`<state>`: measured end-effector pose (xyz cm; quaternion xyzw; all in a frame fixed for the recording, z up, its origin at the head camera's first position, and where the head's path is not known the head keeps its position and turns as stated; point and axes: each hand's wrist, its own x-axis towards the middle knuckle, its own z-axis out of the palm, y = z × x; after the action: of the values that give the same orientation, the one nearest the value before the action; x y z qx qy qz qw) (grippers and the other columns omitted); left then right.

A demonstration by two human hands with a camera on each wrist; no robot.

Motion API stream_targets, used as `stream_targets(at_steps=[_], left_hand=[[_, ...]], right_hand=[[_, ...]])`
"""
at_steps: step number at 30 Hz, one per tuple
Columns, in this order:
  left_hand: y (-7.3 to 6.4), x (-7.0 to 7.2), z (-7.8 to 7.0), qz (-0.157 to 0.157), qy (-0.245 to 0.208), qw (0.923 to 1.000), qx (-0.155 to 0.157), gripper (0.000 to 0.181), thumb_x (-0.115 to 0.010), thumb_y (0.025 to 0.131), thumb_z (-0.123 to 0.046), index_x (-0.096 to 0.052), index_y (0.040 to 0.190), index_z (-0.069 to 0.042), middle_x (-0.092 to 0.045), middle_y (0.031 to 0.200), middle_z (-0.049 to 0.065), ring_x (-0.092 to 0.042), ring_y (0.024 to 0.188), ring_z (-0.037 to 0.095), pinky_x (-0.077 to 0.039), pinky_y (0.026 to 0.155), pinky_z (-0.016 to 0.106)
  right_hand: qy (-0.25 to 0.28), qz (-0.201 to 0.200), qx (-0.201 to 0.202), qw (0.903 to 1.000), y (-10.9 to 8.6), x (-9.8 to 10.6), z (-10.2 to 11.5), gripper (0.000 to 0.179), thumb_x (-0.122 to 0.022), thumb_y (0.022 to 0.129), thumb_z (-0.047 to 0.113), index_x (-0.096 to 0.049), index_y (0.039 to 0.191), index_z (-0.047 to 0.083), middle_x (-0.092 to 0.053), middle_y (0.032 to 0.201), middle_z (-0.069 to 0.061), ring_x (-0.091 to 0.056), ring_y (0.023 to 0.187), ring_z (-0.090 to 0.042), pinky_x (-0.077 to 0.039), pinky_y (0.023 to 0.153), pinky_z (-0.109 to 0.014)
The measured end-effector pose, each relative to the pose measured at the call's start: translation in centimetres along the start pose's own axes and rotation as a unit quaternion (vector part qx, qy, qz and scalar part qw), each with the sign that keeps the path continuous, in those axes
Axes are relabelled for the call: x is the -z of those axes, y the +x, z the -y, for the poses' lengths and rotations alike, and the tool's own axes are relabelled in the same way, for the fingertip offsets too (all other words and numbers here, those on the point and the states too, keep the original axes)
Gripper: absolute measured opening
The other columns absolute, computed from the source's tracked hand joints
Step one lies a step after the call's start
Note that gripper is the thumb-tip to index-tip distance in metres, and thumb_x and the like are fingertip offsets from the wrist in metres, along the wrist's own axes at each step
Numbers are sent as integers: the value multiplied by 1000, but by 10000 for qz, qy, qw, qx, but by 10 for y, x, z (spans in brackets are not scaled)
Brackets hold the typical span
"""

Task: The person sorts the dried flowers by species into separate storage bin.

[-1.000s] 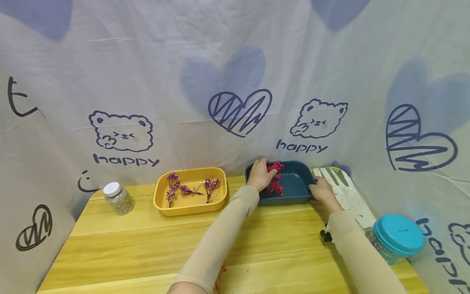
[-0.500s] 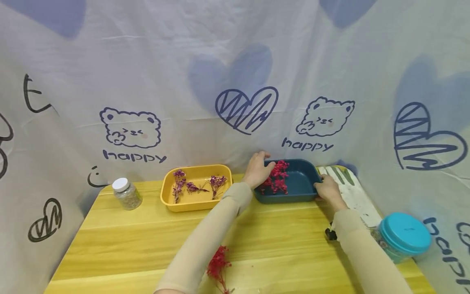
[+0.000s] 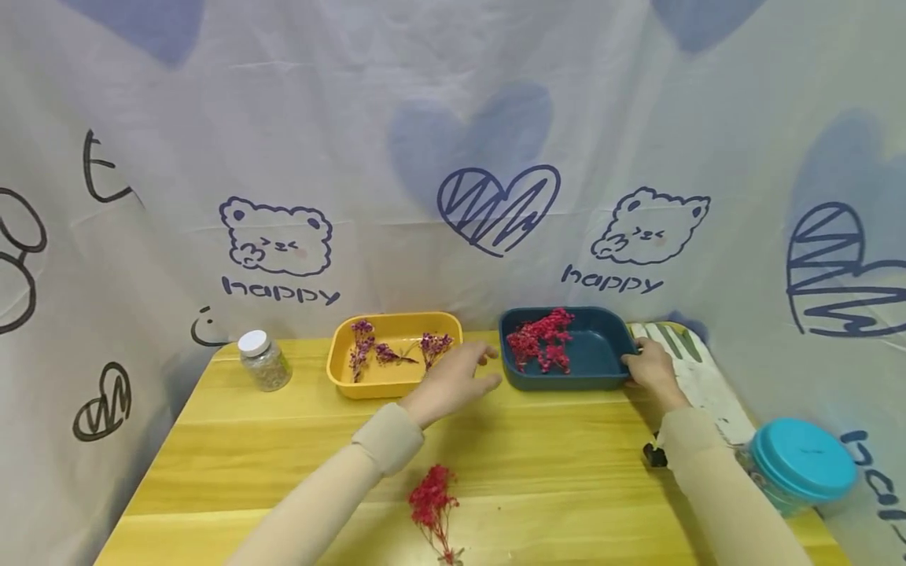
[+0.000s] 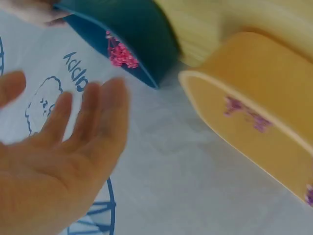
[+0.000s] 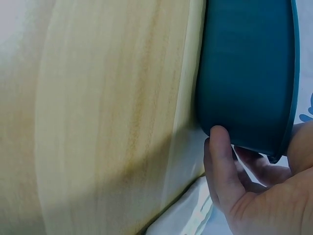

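A dark blue tray (image 3: 598, 381) stands at the back right, with red dried flowers (image 3: 541, 338) lying in its left half. My right hand (image 3: 650, 368) holds the tray's right end, with the thumb up at the rim and the fingers against the outer wall in the right wrist view. My left hand (image 3: 453, 384) hovers with spread fingers just left of that tray, and it holds nothing. It overlaps the right front corner of a yellow tray (image 3: 382, 390), where several purple dried flower sprigs (image 3: 362, 346) lie. Another red dried flower bunch (image 3: 433, 497) lies on the table's front part.
A clear jar with a white lid (image 3: 265, 363) stands at the back left. On the right are a white sheet with green leaf shapes (image 3: 697, 377) and a tub with a blue lid (image 3: 803, 460). A small black object (image 3: 654, 454) lies by the right sleeve. A patterned cloth (image 3: 396, 157) hangs behind.
My left hand has let go of the red flowers in the blue tray and moved left and toward me. My right hand stays at the tray's right end. The head view has shifted left.
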<state>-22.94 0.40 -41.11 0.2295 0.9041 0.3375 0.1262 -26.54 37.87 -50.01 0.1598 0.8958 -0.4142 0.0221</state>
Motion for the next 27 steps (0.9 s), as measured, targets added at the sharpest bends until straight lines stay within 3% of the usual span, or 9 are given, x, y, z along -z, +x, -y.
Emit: stream_targets(at_steps=[4, 9, 14, 19, 23, 27], left_hand=[[-36, -9, 15, 404, 539, 9963, 532, 60, -70, 100, -42, -53, 150, -14, -57, 151, 17, -58, 135, 39, -53, 110, 59], [-69, -26, 29, 823, 1316, 9833, 952, 73, -75, 94, -50, -51, 152, -13, -54, 151, 21, -56, 131, 46, -52, 109, 64], [-90, -37, 36, 1051, 1717, 9749, 947, 74, -77, 91, -54, -56, 146, -11, -60, 137, 18, -61, 111, 39, -57, 96, 59], [-105, -44, 40, 1093, 1947, 9713, 822, 66, -80, 88, -54, -61, 135, -11, -63, 117, 12, -61, 88, 29, -58, 78, 51], [-113, -50, 43, 1073, 2031, 9708, 691, 62, -82, 86, -50, -62, 129, -11, -61, 108, 9, -57, 78, 25, -55, 68, 45], [-116, -53, 47, 1022, 1883, 9751, 572, 58, -84, 86, -39, -61, 129, -9, -59, 107, 9, -55, 77, 22, -53, 67, 40]], right_hand=[[65, 46, -59, 10000, -1, 3, -3, 45, -52, 102, 5, -47, 142, -15, -48, 143, -43, -77, 79, -30, -67, 62, -35], [152, 54, -105, 9998, -1, 2, -5, 46, -51, 103, 5, -45, 145, -15, -48, 143, -44, -78, 77, -31, -67, 63, -35], [214, 39, -112, 9997, 0, -1, -6, 43, -51, 102, 4, -48, 141, -14, -50, 138, -45, -77, 75, -29, -67, 62, -36], [212, 57, -88, 9997, 0, -3, -5, 44, -51, 102, 4, -47, 142, -14, -51, 137, -46, -78, 82, -38, -67, 62, -36], [206, 69, -55, 9997, 0, -3, -4, 44, -50, 102, 4, -46, 141, -15, -50, 138, -46, -78, 81, -37, -67, 61, -36], [198, 67, -82, 9997, -1, -2, -3, 43, -51, 101, 4, -47, 139, -14, -51, 137, -46, -78, 75, -31, -67, 61, -36]])
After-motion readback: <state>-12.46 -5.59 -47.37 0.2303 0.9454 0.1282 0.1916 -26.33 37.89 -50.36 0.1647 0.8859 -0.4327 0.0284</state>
